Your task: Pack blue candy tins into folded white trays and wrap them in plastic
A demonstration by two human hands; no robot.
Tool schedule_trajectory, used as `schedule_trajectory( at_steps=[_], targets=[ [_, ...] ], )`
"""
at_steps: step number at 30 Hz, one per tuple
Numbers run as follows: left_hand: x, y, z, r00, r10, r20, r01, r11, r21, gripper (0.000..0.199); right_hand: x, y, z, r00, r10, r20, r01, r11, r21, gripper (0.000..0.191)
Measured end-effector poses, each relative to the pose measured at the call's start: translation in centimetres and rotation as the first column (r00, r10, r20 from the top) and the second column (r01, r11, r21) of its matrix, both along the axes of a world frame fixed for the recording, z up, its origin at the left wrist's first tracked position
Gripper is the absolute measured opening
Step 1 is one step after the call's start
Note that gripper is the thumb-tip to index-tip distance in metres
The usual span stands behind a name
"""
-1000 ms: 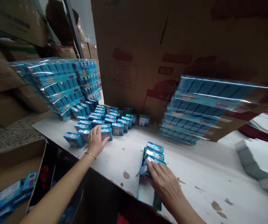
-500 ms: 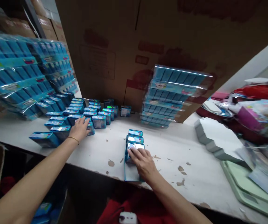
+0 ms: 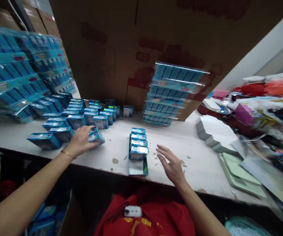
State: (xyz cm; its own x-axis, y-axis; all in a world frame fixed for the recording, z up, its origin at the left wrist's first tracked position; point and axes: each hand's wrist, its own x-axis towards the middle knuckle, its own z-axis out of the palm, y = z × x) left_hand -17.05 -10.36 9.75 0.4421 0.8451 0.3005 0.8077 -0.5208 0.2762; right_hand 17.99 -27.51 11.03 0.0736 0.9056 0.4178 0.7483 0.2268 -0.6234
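My left hand (image 3: 81, 141) is wrapped round a pair of small blue boxes (image 3: 96, 136), tilted at the front edge of a loose group of similar boxes. To the right, a narrow blue display tray (image 3: 136, 167) lies with its near end towards me. Several small blue boxes (image 3: 139, 152) stand in a row in its far part, and its white floor shows at the near end. My right hand (image 3: 171, 165) hovers to the right of the tray, fingers apart, holding nothing.
Loose blue boxes (image 3: 76, 121) stand in rows on the left of the white table (image 3: 178, 137). Wrapped stacks (image 3: 167, 93) stand at the back and left, before a large cardboard box (image 3: 102, 39). Grey-white flat stacks (image 3: 217, 134) and a pale green scale (image 3: 240, 173) lie right.
My right hand has let go of the boxes in the tray and moved right, opening. The tray row has gained a box. My left hand has pulled two boxes away from the group.
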Motion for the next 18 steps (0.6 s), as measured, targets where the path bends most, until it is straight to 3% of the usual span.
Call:
schedule_trajectory(
  at_steps=[3, 6, 10, 13, 18],
  targets=[
    [2.9, -5.7, 3.3, 0.955, -0.212, 0.207, 0.216, 0.976, 0.002, 0.065, 0.6, -1.6, -1.3, 0.991, -0.06, -0.119, 0.055, 0.998, -0.041, 0.022],
    [7.0, -10.2, 5.1, 0.879, -0.344, 0.33, 0.375, 0.926, -0.034, 0.066, 0.1, -2.2, -3.7, 0.93, -0.147, -0.336, 0.108, 0.985, -0.131, 0.026],
    [11.7, -12.4, 4.0, 0.8, -0.474, 0.369, 0.511, 0.86, -0.004, 0.065, -1.7, -2.6, -6.9, 0.844, -0.168, -0.51, 0.019, 0.958, -0.286, 0.037],
    [13.8, -12.4, 2.3, 0.826, -0.5, 0.262, 0.515, 0.857, 0.01, 0.064, -2.8, -3.0, -8.2, 0.868, -0.07, -0.491, -0.09, 0.951, -0.296, 0.04],
    [15.5, -12.2, 1.2, 0.887, -0.462, 0.005, 0.461, 0.884, -0.075, 0.072, -2.9, -3.5, -9.3, 0.881, -0.046, -0.471, -0.104, 0.952, -0.287, 0.04]
  ],
)
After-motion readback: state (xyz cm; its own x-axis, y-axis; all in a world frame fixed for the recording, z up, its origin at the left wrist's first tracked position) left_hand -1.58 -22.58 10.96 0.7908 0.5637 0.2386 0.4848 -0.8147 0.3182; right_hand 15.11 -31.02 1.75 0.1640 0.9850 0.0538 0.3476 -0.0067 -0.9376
